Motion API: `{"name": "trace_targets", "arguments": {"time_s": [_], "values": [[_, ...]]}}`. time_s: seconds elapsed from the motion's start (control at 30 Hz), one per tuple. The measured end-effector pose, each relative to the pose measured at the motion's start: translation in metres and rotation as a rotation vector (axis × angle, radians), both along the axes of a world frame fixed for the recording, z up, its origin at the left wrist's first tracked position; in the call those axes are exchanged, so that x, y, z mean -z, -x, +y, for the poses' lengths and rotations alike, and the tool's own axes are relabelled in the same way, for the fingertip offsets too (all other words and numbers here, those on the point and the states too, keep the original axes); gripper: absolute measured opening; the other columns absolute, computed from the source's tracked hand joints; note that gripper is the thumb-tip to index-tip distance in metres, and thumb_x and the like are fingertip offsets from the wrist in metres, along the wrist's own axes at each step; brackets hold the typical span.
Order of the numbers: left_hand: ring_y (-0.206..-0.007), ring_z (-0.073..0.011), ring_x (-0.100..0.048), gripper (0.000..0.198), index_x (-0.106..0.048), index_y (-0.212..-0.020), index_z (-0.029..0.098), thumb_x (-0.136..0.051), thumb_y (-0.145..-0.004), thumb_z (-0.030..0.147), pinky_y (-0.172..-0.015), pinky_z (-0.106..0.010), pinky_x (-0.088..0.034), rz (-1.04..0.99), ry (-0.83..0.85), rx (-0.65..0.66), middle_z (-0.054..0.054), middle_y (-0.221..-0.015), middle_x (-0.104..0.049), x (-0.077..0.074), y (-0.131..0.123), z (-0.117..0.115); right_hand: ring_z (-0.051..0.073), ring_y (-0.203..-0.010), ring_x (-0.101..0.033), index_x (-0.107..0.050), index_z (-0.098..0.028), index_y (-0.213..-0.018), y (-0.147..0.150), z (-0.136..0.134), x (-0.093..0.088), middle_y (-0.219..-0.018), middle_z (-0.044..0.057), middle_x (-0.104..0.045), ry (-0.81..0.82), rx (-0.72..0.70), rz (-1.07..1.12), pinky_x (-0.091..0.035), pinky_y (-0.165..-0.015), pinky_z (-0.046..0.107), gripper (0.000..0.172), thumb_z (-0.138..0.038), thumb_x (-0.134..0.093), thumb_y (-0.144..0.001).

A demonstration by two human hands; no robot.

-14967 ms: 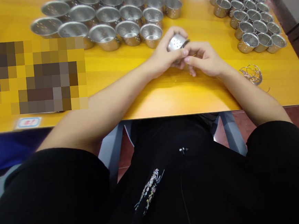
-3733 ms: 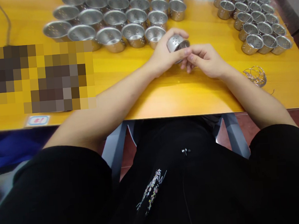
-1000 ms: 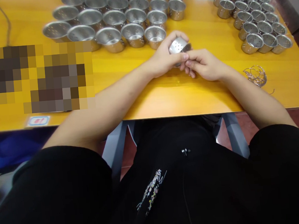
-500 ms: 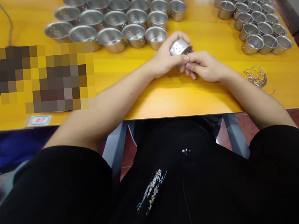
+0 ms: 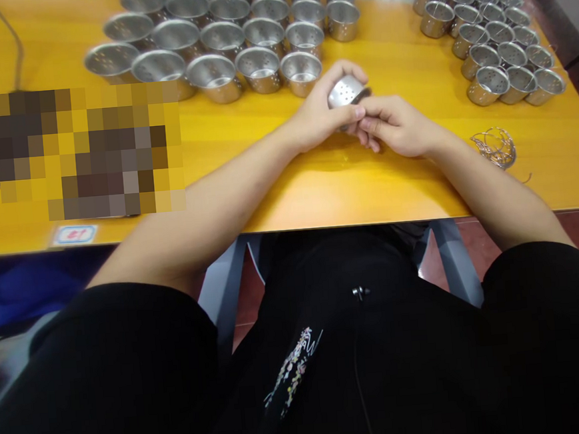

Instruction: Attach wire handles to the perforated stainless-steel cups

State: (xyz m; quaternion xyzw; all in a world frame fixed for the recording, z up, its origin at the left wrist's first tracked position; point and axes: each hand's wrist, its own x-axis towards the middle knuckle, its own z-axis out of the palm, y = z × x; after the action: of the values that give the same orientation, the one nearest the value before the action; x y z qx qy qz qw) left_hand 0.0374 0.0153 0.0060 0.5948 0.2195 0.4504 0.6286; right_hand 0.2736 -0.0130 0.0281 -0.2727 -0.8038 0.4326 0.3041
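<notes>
A small perforated metal cup [image 5: 345,92] is tipped on its side above the yellow table [image 5: 288,197]. My left hand [image 5: 317,114] is wrapped round it, fingers over the far side and thumb along the near side. My right hand [image 5: 400,127] is closed at the cup's rim, its fingertips pinched together by the left thumb. What the right fingertips grip is too small or hidden to name. A tangle of thin wire pieces [image 5: 497,147] lies on the table beside my right forearm.
Rows of open perforated cups [image 5: 214,76] stand beyond my left arm. More cups with wire handles [image 5: 492,84] stand at the back right. A blurred-out patch and a small label card [image 5: 75,234] are at the left.
The cup has turned slightly in my left hand, and less of its dark rim side shows. Both hands have stayed in nearly the same place.
</notes>
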Motion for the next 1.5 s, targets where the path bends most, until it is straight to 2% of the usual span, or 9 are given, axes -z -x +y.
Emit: {"name": "trace_targets", "arguments": {"time_s": [0.17, 0.37, 0.47, 0.6, 0.87, 1.07, 1.27, 1.37, 1.5], "values": [[-0.077, -0.029, -0.09, 0.072, -0.07, -0.126, 0.034, -0.119, -0.074, 0.04, -0.07, -0.041, -0.071, 0.016, 0.02, 0.03, 0.0, -0.098, -0.088, -0.003, -0.001, -0.001, 0.016, -0.065, -0.068, -0.068, -0.028, -0.105, 0.0, -0.001, -0.002, -0.087, -0.001, -0.077, 0.094, 0.025, 0.049, -0.061, -0.06, 0.027, 0.055, -0.074, -0.096, -0.116], [-0.069, -0.0297, -0.086, 0.07, -0.074, -0.133, 0.034, -0.114, -0.077, 0.047, -0.069, -0.045, -0.071, 0.048, -0.056, -0.004, 0.001, -0.089, -0.085, -0.009, -0.003, -0.006, 0.016, -0.066, -0.07, -0.067, -0.027, -0.103, 0.002, 0.003, 0.005, -0.089, 0.0, -0.078, 0.202, 0.014, 0.158, -0.065, -0.065, 0.029, 0.051, -0.064, -0.1, -0.11], [-0.082, -0.0349, -0.088, 0.059, -0.081, -0.128, 0.036, -0.11, -0.077, 0.048, -0.074, -0.048, -0.073, 0.082, -0.072, -0.083, -0.001, -0.089, -0.086, -0.009, -0.006, -0.007, 0.017, -0.066, -0.07, -0.064, -0.028, -0.101, 0.003, 0.003, 0.004, -0.083, -0.001, -0.075, 0.219, 0.043, 0.153, -0.064, -0.065, 0.03, 0.051, -0.064, -0.099, -0.109], [-0.116, -0.0425, -0.089, 0.045, -0.084, -0.111, 0.043, -0.106, -0.073, 0.046, -0.079, -0.048, -0.072, 0.095, -0.062, -0.173, -0.004, -0.09, -0.085, -0.005, -0.008, -0.003, 0.018, -0.064, -0.067, -0.065, -0.029, -0.1, 0.001, 0.003, 0.004, -0.077, -0.003, -0.07, 0.129, 0.085, 0.133, -0.064, -0.066, 0.031, 0.061, -0.079, -0.099, -0.109], [-0.143, -0.0377, -0.086, 0.07, -0.088, -0.124, 0.038, -0.118, -0.061, 0.031, -0.095, -0.038, -0.071, 0.108, -0.161, -0.127, -0.007, -0.13, -0.09, -0.02, 0.0, -0.012, 0.018, -0.059, -0.063, -0.068, -0.031, -0.107, -0.006, 0.006, 0.002, -0.079, -0.002, -0.069, -0.013, 0.212, 0.069, -0.05, -0.054, 0.033, 0.061, -0.088, -0.084, -0.118], [-0.15, -0.0412, -0.084, 0.063, -0.087, -0.12, 0.041, -0.111, -0.062, 0.03, -0.095, -0.042, -0.074, 0.122, -0.101, -0.13, -0.005, -0.124, -0.091, -0.019, -0.004, -0.011, 0.016, -0.053, -0.059, -0.067, -0.029, -0.105, -0.004, 0.004, 0.003, -0.07, -0.004, -0.062, -0.11, 0.216, 0.075, -0.045, -0.052, 0.033, 0.076, -0.104, -0.074, -0.115], [-0.145, -0.0407, -0.086, 0.064, -0.086, -0.119, 0.041, -0.107, -0.06, 0.028, -0.093, -0.041, -0.074, 0.108, -0.062, -0.126, -0.004, -0.109, -0.09, -0.012, -0.006, -0.007, 0.017, -0.057, -0.063, -0.067, -0.03, -0.109, -0.004, 0.005, 0.005, -0.071, -0.005, -0.061, -0.137, 0.257, 0.026, -0.05, -0.059, 0.033, 0.074, -0.103, -0.068, -0.12], [-0.16, -0.0424, -0.079, 0.064, -0.085, -0.128, 0.042, -0.106, -0.067, 0.038, -0.11, -0.047, -0.074, 0.179, -0.204, -0.15, -0.006, -0.116, -0.092, -0.008, -0.003, -0.002, 0.018, -0.058, -0.063, -0.066, -0.029, -0.107, -0.003, 0.003, 0.002, -0.072, -0.004, -0.061, -0.176, 0.276, 0.013, -0.053, -0.063, 0.035, 0.079, -0.108, -0.063, -0.118], [-0.159, -0.0427, -0.079, 0.071, -0.081, -0.149, 0.044, -0.1, -0.081, 0.056, -0.129, -0.061, -0.07, 0.384, -0.559, -0.18, -0.006, -0.133, -0.091, -0.005, 0.005, 0.007, 0.027, -0.069, -0.071, -0.065, -0.031, -0.103, -0.001, 0.0, -0.002, -0.074, 0.001, -0.064, -0.219, 0.316, -0.039, -0.062, -0.07, 0.044, 0.085, -0.116, -0.058, -0.112]]}}
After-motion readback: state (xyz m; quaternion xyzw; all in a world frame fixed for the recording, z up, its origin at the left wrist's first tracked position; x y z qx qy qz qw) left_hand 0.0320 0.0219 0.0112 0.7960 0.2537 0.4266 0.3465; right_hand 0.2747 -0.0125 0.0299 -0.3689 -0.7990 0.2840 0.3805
